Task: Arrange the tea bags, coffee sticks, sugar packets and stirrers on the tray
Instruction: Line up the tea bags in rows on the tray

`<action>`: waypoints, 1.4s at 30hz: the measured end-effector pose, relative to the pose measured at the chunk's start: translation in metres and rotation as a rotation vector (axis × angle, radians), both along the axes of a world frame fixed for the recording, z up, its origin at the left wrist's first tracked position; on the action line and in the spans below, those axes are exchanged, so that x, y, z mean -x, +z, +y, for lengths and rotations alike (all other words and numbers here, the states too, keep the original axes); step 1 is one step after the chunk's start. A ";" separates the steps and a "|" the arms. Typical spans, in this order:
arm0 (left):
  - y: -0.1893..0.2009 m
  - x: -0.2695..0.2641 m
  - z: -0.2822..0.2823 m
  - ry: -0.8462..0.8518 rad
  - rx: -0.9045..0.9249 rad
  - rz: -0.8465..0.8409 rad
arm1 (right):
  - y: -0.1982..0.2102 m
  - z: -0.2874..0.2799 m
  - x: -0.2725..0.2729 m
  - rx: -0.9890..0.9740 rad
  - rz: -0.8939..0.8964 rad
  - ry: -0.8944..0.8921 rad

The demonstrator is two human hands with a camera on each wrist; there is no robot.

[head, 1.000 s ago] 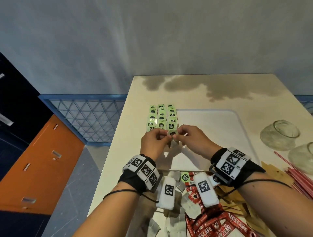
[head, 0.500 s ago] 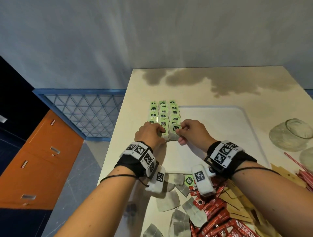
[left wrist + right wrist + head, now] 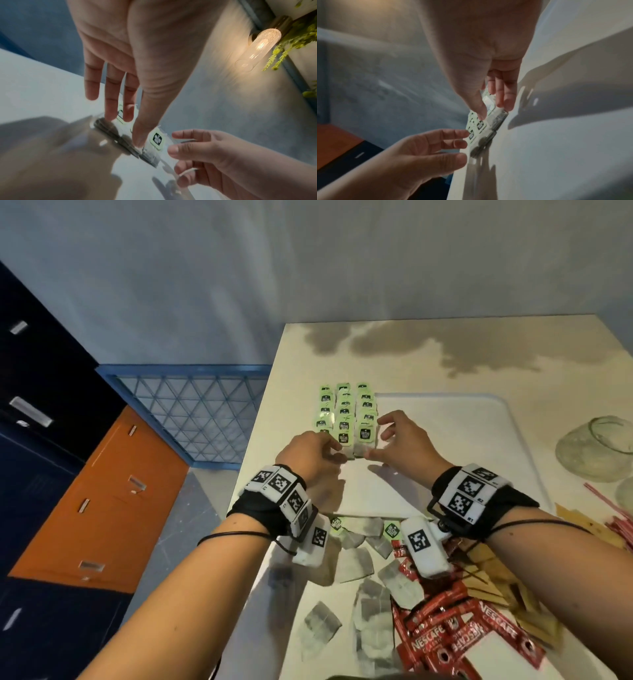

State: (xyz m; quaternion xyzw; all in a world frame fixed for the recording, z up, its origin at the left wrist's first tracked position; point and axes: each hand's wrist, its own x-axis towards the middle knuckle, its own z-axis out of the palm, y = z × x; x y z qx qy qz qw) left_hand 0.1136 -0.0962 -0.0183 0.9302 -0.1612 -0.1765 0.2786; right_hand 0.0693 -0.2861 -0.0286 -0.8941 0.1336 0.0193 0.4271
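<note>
Tea bags with green tags (image 3: 344,412) lie in three overlapping columns on the left part of the white tray (image 3: 462,440). My left hand (image 3: 329,451) rests at the near end of the columns, fingers straight, thumb pressing on the nearest bags (image 3: 126,121). My right hand (image 3: 380,440) hovers beside the nearest tea bag (image 3: 364,436) of the right column, fingers spread and relaxed, thumb touching its edge (image 3: 491,108). That bag's green tag (image 3: 157,139) faces up.
Loose tea bags (image 3: 354,563) and red coffee sticks (image 3: 455,635) are heaped near the table's front edge. Brown sugar packets (image 3: 534,621) and red stirrers (image 3: 603,501) lie at the right. Glass bowls (image 3: 596,446) stand right of the tray. The table's left edge drops to the floor.
Both hands carried a tea bag forward and laid it at the near end of the columns. The fingers that pinched it have since opened, and the right hand has spread.
</note>
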 end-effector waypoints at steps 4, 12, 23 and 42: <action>0.010 0.042 0.041 -0.032 -0.045 0.027 | 0.005 0.008 0.044 -0.077 0.047 0.116; -0.003 0.116 0.104 -0.130 -0.379 0.181 | 0.002 0.016 0.097 -0.092 0.038 0.236; 0.011 0.143 0.090 0.124 0.054 0.053 | 0.024 0.035 0.131 -0.139 0.032 0.414; -0.013 0.164 0.058 -0.206 -0.324 -0.043 | 0.039 0.010 0.174 0.087 0.018 0.396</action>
